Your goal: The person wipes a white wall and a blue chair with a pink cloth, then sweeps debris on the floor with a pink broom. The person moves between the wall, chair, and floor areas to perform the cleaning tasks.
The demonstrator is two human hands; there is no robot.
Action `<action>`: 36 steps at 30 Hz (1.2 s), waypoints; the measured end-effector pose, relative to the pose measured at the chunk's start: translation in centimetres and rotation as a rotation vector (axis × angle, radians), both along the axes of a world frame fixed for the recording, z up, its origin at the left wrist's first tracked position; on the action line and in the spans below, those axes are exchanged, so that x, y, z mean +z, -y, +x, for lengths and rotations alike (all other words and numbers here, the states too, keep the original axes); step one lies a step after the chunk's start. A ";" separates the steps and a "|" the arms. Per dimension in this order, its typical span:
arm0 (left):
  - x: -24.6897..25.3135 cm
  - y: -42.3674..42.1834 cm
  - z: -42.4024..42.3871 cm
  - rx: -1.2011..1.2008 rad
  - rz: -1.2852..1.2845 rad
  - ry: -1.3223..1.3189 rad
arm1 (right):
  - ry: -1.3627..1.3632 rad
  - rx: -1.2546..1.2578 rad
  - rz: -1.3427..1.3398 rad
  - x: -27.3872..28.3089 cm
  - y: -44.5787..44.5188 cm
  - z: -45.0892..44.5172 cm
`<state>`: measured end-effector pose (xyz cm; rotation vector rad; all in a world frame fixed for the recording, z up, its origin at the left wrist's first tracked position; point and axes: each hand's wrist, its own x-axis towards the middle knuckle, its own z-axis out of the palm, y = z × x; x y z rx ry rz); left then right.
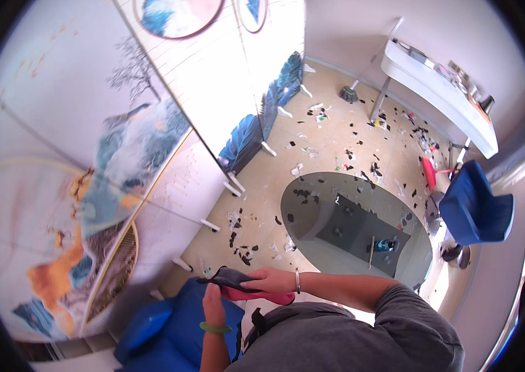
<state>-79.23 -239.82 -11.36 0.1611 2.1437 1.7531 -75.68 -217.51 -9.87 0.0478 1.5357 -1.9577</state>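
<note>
My right hand (269, 281), with a silver bangle at the wrist, grips a dark grey and pink fabric piece (232, 279). What exactly the piece is cannot be made out. My left hand (213, 302), wearing a green bangle, holds the near left end of the same piece. Both hands are in front of my waist, above the floor and beside a blue upholstered chair (192, 316).
Black and white scraps (246, 255) litter the tiled floor (257, 204). An oval glass tabletop (336, 186) carries a bottle (387, 245) and a stick. Folding screens (225, 83) stand left. A broom (349, 93), white desk (434, 88), red dustpan (428, 173) and blue chair (471, 209) are right.
</note>
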 end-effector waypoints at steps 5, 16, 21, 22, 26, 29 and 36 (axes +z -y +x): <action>3.0 -6.3 -9.5 -0.409 0.032 0.170 | 0.028 -0.244 -0.113 0.3 -3.0 -7.9; 2.0 -20.6 -34.2 -0.675 0.258 0.476 | 0.069 -0.491 -0.068 3.5 -13.5 -23.9; 4.9 -29.4 -40.9 -0.702 0.253 0.530 | -0.082 -0.562 0.216 3.2 -20.1 -26.7; 4.5 -31.2 -42.1 -0.746 0.225 0.411 | -0.135 -0.647 0.290 2.5 -21.6 -27.2; 5.5 -39.1 -44.7 -0.838 0.222 0.341 | -0.090 -0.845 0.471 0.5 -28.9 -30.5; 3.5 -43.5 -48.6 -1.009 0.147 0.029 | -0.306 -0.951 0.906 0.5 -35.1 -34.3; 3.6 -58.1 -54.6 -0.766 -0.236 -0.508 | -0.426 -1.161 0.835 3.7 -48.8 -40.4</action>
